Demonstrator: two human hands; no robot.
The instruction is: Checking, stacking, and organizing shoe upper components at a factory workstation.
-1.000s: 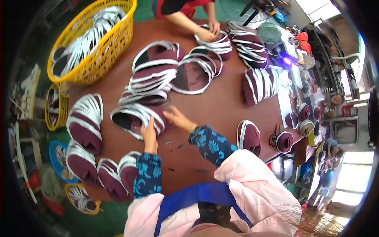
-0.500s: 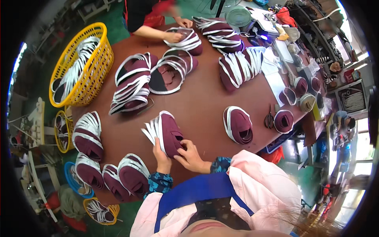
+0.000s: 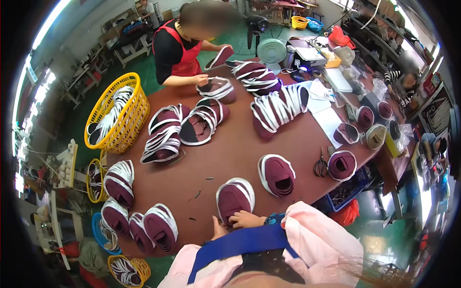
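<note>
I am looking down on a brown table (image 3: 230, 153) and watching both of my hands working at a stack of maroon shoe uppers with white edging (image 3: 234, 198), lying at the near edge just in front of me. My right hand (image 3: 246, 220) is resting on the near end of the stack, fingers spread and pressing on it rather than closing around it. My left hand (image 3: 218, 229) is touching the stack's lower left corner; most of it is hiding under my blue apron strap, so I cannot tell whether its grip is closing on a piece or only steadying it.

Judging how far along the work is: many bundles are already lying sorted. A second stack (image 3: 277, 174) is sitting just to the right, a row of stacks (image 3: 129, 206) is lining the left edge, and looser piles (image 3: 185, 128) are filling the middle. A yellow basket (image 3: 116, 117) at the far left is holding more pieces, so I am guessing a fair share is left to do. Scissors (image 3: 320, 165) are lying near the right edge. Across the table a person in a red apron (image 3: 185, 50) is handling their own pile.
</note>
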